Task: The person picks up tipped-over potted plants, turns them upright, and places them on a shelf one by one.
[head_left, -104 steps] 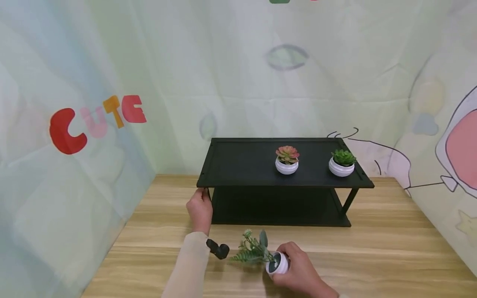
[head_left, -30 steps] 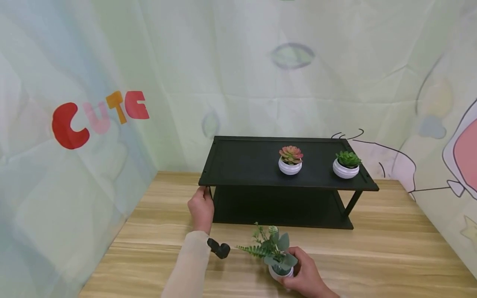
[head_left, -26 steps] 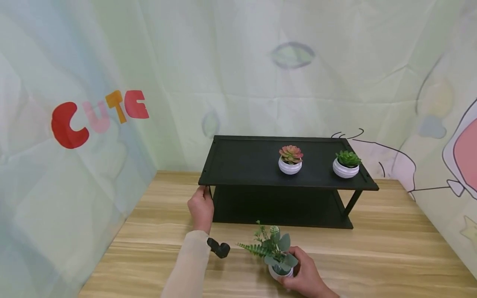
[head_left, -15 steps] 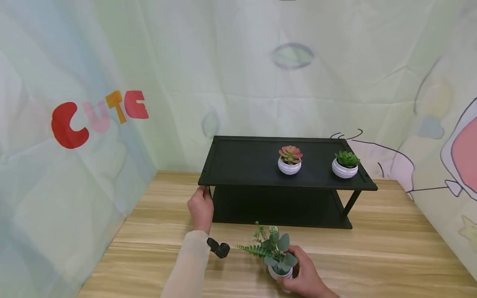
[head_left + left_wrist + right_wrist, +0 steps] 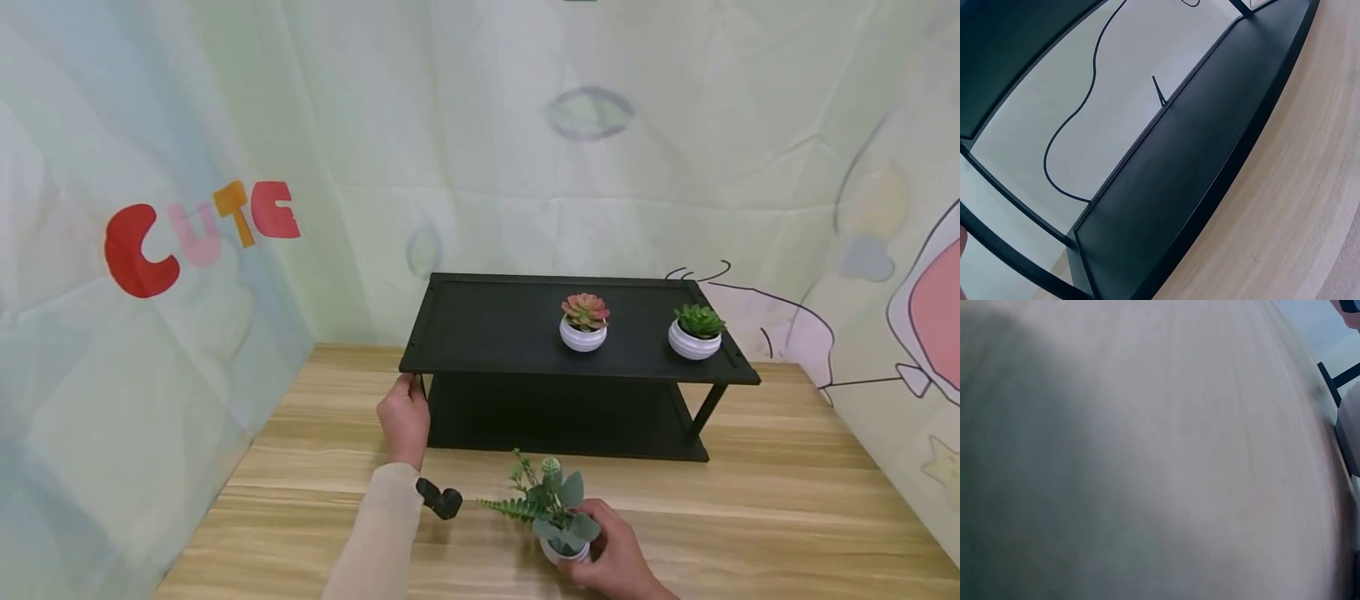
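Note:
A black two-tier shelf (image 5: 491, 327) stands on the wooden table. My left hand (image 5: 405, 421) grips its left front post just below the top board; the fingertips are partly hidden there. In the left wrist view the shelf's lower board (image 5: 1179, 169) stretches away, with only a sliver of finger (image 5: 962, 240) at the left edge. Nearer the front, my right hand (image 5: 611, 554) holds a small potted plant (image 5: 557, 508) by its white ribbed pot, thumb and fingers round the side. Its fern fronds and rounded leaves stand up and lean left. The right wrist view is mostly blurred tabletop.
On the top board sit a red-green succulent (image 5: 583, 323) in a white pot near the middle and a green succulent (image 5: 696, 332) at the right end. A black wrist camera (image 5: 440, 500) juts from the left sleeve. Printed cloth (image 5: 487, 167) hangs behind and along the sides.
Over the earlier frames my right hand has turned the potted plant from lying sideways to upright. In the last second it stays almost still, and my left hand keeps its place on the post.

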Demonstrator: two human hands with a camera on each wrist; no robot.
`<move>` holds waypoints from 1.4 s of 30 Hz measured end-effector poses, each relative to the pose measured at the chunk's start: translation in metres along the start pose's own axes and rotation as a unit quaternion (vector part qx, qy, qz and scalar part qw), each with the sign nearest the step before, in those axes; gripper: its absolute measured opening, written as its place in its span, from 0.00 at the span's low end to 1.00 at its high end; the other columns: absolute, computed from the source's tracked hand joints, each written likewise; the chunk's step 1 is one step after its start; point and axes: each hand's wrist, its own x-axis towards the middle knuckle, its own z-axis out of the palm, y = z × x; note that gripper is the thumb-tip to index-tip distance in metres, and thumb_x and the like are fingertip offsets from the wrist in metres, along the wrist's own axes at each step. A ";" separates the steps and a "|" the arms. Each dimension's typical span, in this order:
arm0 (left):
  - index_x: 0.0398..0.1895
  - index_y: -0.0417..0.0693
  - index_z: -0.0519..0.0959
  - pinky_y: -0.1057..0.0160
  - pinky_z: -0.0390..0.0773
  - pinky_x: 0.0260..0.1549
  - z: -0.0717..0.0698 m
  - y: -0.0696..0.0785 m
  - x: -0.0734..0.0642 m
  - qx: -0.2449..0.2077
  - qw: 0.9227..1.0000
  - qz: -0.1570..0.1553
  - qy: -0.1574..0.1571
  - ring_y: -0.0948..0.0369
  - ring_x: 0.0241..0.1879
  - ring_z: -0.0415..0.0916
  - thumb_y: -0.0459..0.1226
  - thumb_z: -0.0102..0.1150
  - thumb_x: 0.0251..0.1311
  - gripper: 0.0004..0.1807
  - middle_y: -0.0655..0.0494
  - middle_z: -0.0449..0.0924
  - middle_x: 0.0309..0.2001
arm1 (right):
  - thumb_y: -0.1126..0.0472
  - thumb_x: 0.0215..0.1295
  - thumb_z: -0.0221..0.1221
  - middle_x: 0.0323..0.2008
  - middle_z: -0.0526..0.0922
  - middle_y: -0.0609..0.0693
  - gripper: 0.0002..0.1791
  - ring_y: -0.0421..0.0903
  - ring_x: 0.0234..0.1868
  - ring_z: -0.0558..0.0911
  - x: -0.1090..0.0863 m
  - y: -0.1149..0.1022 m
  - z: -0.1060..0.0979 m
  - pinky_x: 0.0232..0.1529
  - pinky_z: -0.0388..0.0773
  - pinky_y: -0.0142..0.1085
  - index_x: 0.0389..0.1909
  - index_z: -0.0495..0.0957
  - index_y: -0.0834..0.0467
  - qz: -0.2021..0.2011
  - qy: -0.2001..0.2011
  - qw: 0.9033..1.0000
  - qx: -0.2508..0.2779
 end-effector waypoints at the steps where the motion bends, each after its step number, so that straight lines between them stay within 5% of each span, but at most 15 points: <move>1: 0.33 0.35 0.81 0.50 0.78 0.30 0.000 0.000 0.000 0.000 1.000 0.001 0.000 0.48 0.28 0.81 0.31 0.53 0.62 0.08 0.40 0.83 0.31 | 0.69 0.32 0.73 0.41 0.78 0.48 0.31 0.32 0.40 0.75 0.000 -0.003 0.000 0.36 0.76 0.29 0.44 0.74 0.54 0.006 0.005 1.000 -0.007; 9: 0.33 0.35 0.81 0.50 0.78 0.29 0.000 0.001 0.000 0.001 1.000 0.004 0.004 0.48 0.28 0.80 0.31 0.53 0.62 0.08 0.40 0.83 0.30 | 0.72 0.30 0.71 0.37 0.77 0.49 0.30 0.31 0.36 0.73 0.002 -0.026 -0.005 0.29 0.76 0.30 0.41 0.75 0.58 -0.007 0.023 1.000 -0.018; 17: 0.31 0.35 0.80 0.49 0.78 0.29 0.000 0.002 0.002 0.007 1.000 0.007 0.003 0.47 0.29 0.80 0.30 0.53 0.62 0.07 0.40 0.83 0.30 | 0.63 0.34 0.74 0.39 0.76 0.47 0.28 0.33 0.37 0.73 0.009 -0.023 -0.011 0.28 0.76 0.30 0.41 0.75 0.52 0.048 -0.012 0.998 -0.025; 30: 0.31 0.36 0.80 0.49 0.78 0.29 -0.001 0.002 0.001 0.008 1.000 0.002 -0.003 0.47 0.28 0.80 0.32 0.53 0.62 0.08 0.40 0.83 0.30 | 0.68 0.31 0.71 0.37 0.79 0.51 0.29 0.33 0.38 0.77 0.029 -0.043 -0.014 0.30 0.79 0.30 0.42 0.75 0.56 -0.042 0.012 0.999 0.002; 42: 0.32 0.35 0.81 0.49 0.78 0.29 -0.001 0.000 0.001 0.010 1.000 0.010 0.004 0.47 0.28 0.81 0.32 0.53 0.62 0.08 0.40 0.83 0.30 | 0.68 0.32 0.70 0.37 0.76 0.49 0.26 0.34 0.38 0.76 0.049 -0.057 -0.020 0.30 0.79 0.31 0.39 0.75 0.55 -0.007 0.008 1.000 0.001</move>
